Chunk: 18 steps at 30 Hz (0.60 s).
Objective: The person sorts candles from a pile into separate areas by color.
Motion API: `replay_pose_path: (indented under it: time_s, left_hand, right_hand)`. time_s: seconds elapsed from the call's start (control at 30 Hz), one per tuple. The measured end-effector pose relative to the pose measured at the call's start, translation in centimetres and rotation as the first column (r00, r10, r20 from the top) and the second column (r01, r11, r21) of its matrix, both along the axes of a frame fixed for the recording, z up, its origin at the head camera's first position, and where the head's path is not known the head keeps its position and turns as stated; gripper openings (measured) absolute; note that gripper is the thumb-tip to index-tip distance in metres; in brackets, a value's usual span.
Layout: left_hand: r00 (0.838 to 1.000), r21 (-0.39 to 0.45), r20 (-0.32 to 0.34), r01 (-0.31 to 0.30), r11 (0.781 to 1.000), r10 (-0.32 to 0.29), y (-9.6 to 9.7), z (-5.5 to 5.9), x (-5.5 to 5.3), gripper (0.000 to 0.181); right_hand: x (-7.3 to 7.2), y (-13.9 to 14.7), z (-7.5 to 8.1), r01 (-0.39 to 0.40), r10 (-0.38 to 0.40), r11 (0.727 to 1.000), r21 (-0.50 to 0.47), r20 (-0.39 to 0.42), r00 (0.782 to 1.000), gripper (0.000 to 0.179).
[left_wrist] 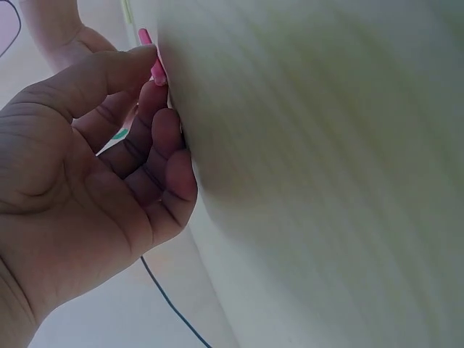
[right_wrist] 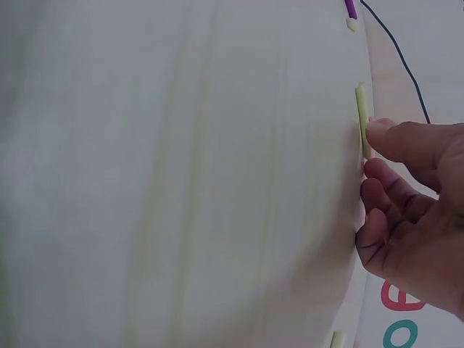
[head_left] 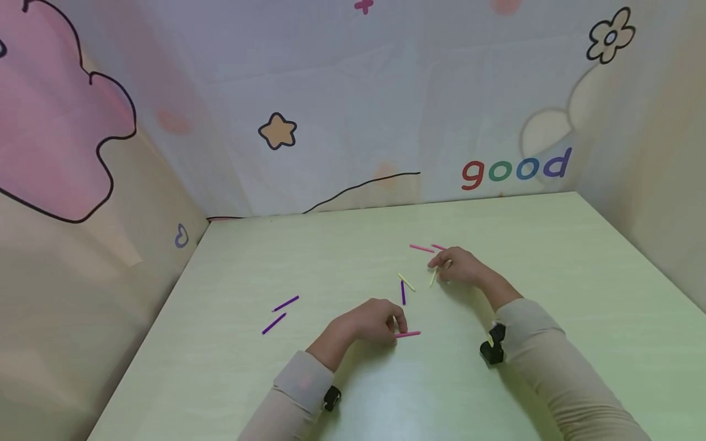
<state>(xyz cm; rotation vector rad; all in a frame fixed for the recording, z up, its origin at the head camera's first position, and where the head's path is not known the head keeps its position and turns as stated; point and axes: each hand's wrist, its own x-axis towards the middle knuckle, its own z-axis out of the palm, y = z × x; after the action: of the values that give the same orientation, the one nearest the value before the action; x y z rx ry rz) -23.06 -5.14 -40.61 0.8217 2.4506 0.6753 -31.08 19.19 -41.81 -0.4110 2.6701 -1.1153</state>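
My left hand (head_left: 375,321) pinches a short pink stick (head_left: 409,334) between thumb and forefinger, low over the table; in the left wrist view the pink stick (left_wrist: 151,54) pokes out past the thumb tip, the other fingers curled beneath. Farther back on the right, my right hand (head_left: 458,266) has thumb and fingers at one end of a pale yellow stick (head_left: 433,277). In the right wrist view the thumb lies against this yellow stick (right_wrist: 362,116). Between the hands, another yellow stick (head_left: 406,282) lies slanted beside the top of an upright-pointing purple stick (head_left: 403,293).
Two purple sticks, one (head_left: 285,303) behind the other (head_left: 274,323), lie on the left of the pale green table (head_left: 220,380). Behind the right hand are a pink stick (head_left: 421,248) and a second pink one (head_left: 439,247), partly hidden. A printed cloth wall (head_left: 342,110) borders the table's back.
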Motion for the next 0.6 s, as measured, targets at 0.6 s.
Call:
replay_pose_path:
  time_s: [0.6]
  left_hand:
    - [1.000,0.005,-0.008,0.028,1.000,-0.028,-0.02,0.00,-0.20,0.022]
  right_hand:
    - [-0.17,-0.27,-0.27,0.040,-0.040,0.996,0.074,0.004,0.999,0.009]
